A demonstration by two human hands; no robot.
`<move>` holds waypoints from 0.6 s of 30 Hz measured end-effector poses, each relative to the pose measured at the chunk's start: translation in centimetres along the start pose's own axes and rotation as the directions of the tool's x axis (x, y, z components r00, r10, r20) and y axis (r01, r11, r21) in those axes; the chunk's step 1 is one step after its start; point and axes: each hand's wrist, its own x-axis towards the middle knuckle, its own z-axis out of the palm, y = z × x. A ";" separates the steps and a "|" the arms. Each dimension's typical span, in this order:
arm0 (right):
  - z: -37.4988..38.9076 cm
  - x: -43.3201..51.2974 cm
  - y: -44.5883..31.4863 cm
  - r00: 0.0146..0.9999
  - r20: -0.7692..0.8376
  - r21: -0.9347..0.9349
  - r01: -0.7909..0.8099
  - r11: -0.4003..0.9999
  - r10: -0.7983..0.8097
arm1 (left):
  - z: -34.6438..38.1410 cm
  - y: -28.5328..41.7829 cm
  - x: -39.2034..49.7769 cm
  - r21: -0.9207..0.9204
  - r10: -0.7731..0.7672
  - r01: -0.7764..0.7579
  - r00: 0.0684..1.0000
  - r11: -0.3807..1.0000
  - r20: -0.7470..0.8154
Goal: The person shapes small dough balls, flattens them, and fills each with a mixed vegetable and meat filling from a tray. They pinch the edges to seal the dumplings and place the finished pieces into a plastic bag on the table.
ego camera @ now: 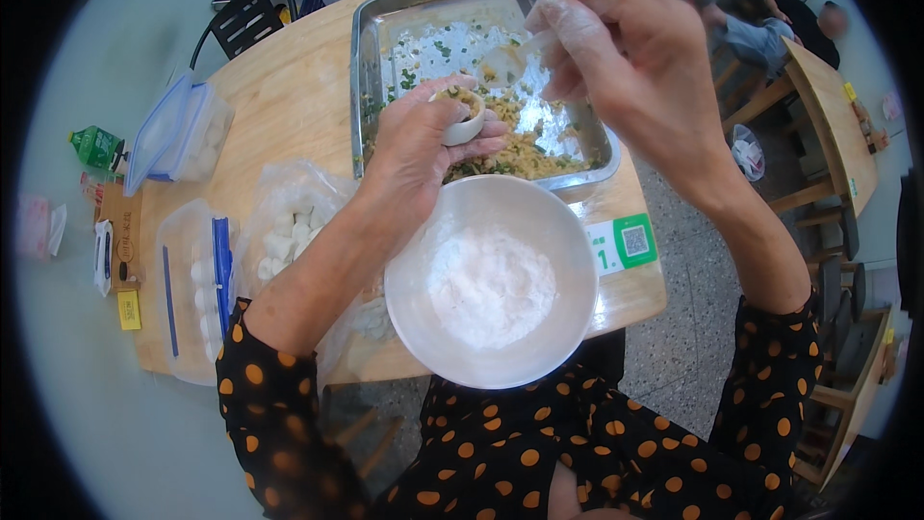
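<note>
My left hand [415, 137], dusted with white powder, holds a small white dough cup [464, 132] with chopped filling inside its opening. A translucent spoon [505, 63] is pinched in my floured right hand [628, 58], its bowl just up and right of the dough cup. Beneath both hands lies a rectangular stainless steel tray [356, 58]. Yellowish filling with green bits [534, 155] is heaped mostly at the tray's near side, with scraps scattered farther back. Closest to my body, a white bowl [408, 296] contains white flour-like powder [491, 289].
Left of the bowl, a clear plastic bag [263, 188] holds several white dough pieces [289, 235]. Two lidded plastic containers [191, 137] with white round pieces stand along the table's left side. A printed code card [635, 240] lies at right. A person [808, 32] sits at another table.
</note>
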 end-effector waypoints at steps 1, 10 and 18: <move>-0.1 -0.2 0.0 1.000 0.007 0.024 -0.009 1.000 0.009 | 0.0 0.1 0.0 0.011 0.001 -0.001 1.000 1.000 0.009; 0.6 -1.5 1.1 0.996 -0.075 0.106 0.046 0.993 -0.038 | 0.7 0.9 -0.6 -0.053 -0.014 0.019 0.996 0.998 0.088; 0.2 -2.1 1.6 0.987 -0.148 0.217 -0.030 0.976 0.063 | 0.0 1.0 0.0 -0.099 -0.009 0.023 0.990 0.995 0.140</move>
